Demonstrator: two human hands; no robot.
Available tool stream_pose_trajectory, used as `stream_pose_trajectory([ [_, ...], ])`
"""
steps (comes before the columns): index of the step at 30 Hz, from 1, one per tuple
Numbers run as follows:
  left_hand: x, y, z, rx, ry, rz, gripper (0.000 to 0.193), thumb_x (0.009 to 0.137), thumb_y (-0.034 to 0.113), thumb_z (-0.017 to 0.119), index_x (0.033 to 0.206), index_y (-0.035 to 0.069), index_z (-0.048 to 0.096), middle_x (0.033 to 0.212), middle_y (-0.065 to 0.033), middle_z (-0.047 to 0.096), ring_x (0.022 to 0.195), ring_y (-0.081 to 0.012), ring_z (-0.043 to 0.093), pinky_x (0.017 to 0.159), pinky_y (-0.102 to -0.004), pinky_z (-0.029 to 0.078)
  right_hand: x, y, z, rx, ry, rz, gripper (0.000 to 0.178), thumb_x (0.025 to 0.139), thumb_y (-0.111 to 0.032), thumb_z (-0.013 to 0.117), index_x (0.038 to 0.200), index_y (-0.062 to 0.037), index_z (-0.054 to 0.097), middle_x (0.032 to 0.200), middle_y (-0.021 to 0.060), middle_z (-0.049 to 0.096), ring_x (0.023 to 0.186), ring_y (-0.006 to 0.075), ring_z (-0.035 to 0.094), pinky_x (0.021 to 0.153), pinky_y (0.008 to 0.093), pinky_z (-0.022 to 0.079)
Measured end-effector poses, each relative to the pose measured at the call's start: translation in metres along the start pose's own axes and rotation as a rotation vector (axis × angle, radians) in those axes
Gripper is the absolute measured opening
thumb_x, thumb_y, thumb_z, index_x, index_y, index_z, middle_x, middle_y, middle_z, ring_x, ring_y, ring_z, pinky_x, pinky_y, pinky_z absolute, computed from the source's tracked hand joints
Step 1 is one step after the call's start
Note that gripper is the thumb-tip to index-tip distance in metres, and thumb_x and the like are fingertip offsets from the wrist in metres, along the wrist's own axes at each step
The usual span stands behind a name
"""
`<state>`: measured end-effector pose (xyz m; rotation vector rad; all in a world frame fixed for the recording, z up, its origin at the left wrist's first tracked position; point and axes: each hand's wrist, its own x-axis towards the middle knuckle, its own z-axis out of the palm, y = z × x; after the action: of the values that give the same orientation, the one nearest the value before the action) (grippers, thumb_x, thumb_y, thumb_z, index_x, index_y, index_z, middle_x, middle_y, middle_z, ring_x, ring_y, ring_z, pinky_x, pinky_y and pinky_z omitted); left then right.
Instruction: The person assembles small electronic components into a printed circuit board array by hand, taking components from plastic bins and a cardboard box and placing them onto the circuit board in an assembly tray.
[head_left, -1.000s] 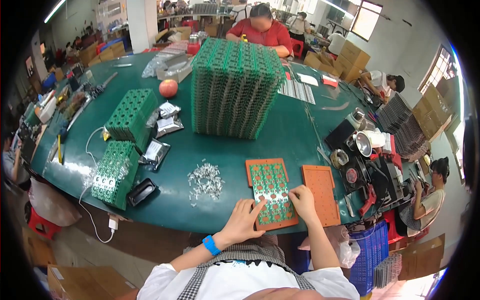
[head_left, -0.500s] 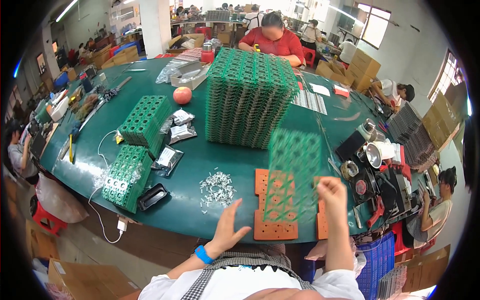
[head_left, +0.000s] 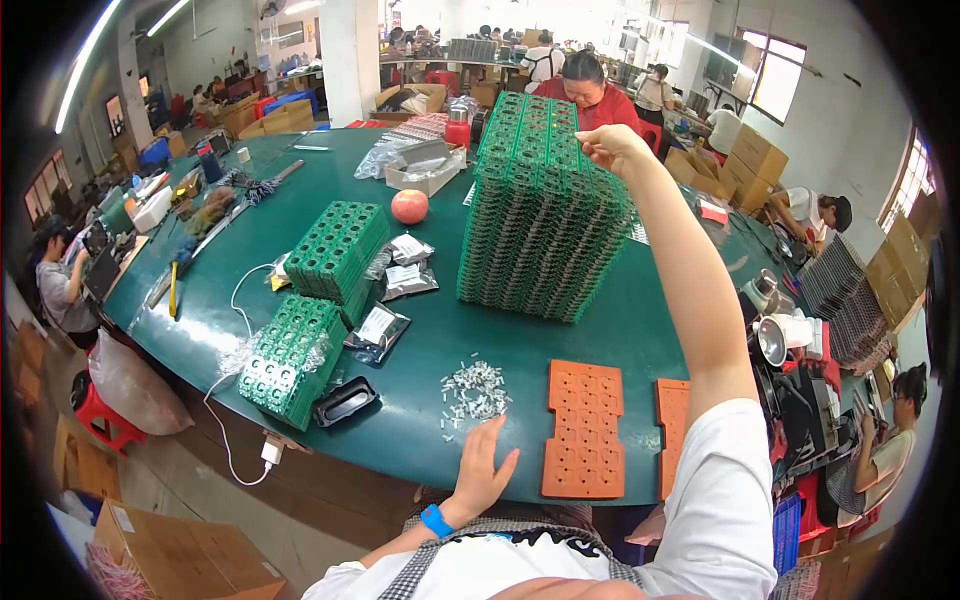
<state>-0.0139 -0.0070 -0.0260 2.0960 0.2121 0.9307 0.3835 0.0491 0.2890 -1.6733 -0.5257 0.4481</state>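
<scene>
A tall stack of green circuit boards (head_left: 540,235) stands at the middle of the table. Reaching forward to its top right edge, my right hand (head_left: 612,148) is closed, with fingertips pinching the edge of the top circuit board (head_left: 540,125). My left hand (head_left: 482,478) rests low over the table's front edge, fingers spread and holding nothing. Just beyond its fingertips lies a loose pile of small white parts (head_left: 474,390). To the right of that pile is an orange slotted plate (head_left: 585,430) with small holes. A second orange plate (head_left: 672,425) is partly covered by my right arm.
Two shorter stacks of green boards (head_left: 335,245) stand on the left, beside silver packets (head_left: 408,265) and a black tray (head_left: 346,400). An apple (head_left: 409,206) sits behind them. Tools and a metal bowl (head_left: 770,340) crowd the right. A co-worker in red (head_left: 600,95) sits opposite.
My right hand has carried a green circuit board from above the orange plates forward and up to the top of the tall stack. My left hand stays near the white parts. The view has shifted.
</scene>
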Motion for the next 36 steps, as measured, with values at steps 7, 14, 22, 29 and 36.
stream_pose_trajectory([
  [7, 0.001, -0.001, -0.002, -0.005, -0.008, -0.005, 0.054, 0.085, 0.011, 0.064, 0.133, -0.001, 0.043, 0.123, -0.0214, 0.051, 0.113, -0.0388, 0.048, 0.098, -0.0447, 0.039, 0.009, 0.007, 0.012, -0.063, -0.039, 0.084, 0.009, 0.086, -0.008, 0.068, 0.093, -0.0048, 0.063, 0.076, -0.0023, 0.059, 0.059, 0.0046, 0.057, 0.049, 0.0161, 0.047],
  [14, 0.0, -0.002, -0.001, -0.005, -0.021, -0.018, 0.054, 0.085, 0.01, 0.064, 0.133, -0.001, 0.043, 0.123, -0.0209, 0.052, 0.112, -0.0381, 0.049, 0.096, -0.0443, 0.039, 0.011, 0.01, 0.012, -0.057, -0.026, 0.072, 0.007, 0.085, -0.005, 0.067, 0.09, -0.0023, 0.064, 0.074, 0.0002, 0.06, 0.059, 0.0073, 0.058, 0.05, 0.0191, 0.051],
  [22, -0.001, -0.003, 0.0, -0.001, -0.03, -0.02, 0.053, 0.084, 0.01, 0.064, 0.132, -0.001, 0.044, 0.122, -0.021, 0.053, 0.11, -0.0381, 0.05, 0.095, -0.0441, 0.04, 0.002, 0.011, 0.018, -0.087, 0.026, 0.042, 0.005, 0.083, -0.002, 0.067, 0.087, 0.0013, 0.066, 0.073, 0.0041, 0.063, 0.059, 0.0103, 0.06, 0.05, 0.0219, 0.054],
  [29, -0.001, -0.003, -0.002, -0.005, -0.032, -0.018, 0.052, 0.084, 0.01, 0.064, 0.131, -0.001, 0.045, 0.121, -0.0203, 0.054, 0.109, -0.0375, 0.051, 0.094, -0.0438, 0.04, -0.006, 0.011, 0.024, -0.155, 0.097, -0.062, 0.008, 0.079, 0.001, 0.07, 0.084, 0.0056, 0.066, 0.077, 0.011, 0.067, 0.064, 0.0166, 0.067, 0.05, 0.0259, 0.055],
  [36, 0.0, -0.004, 0.001, 0.009, -0.03, -0.026, 0.05, 0.085, 0.011, 0.064, 0.13, -0.001, 0.046, 0.12, -0.0198, 0.056, 0.108, -0.037, 0.052, 0.093, -0.0432, 0.041, -0.014, 0.001, 0.029, -0.481, 0.157, -0.228, 0.018, 0.074, -0.005, 0.071, 0.078, 0.0122, 0.065, 0.07, 0.0176, 0.068, 0.054, 0.0204, 0.067, 0.049, 0.0266, 0.057],
])
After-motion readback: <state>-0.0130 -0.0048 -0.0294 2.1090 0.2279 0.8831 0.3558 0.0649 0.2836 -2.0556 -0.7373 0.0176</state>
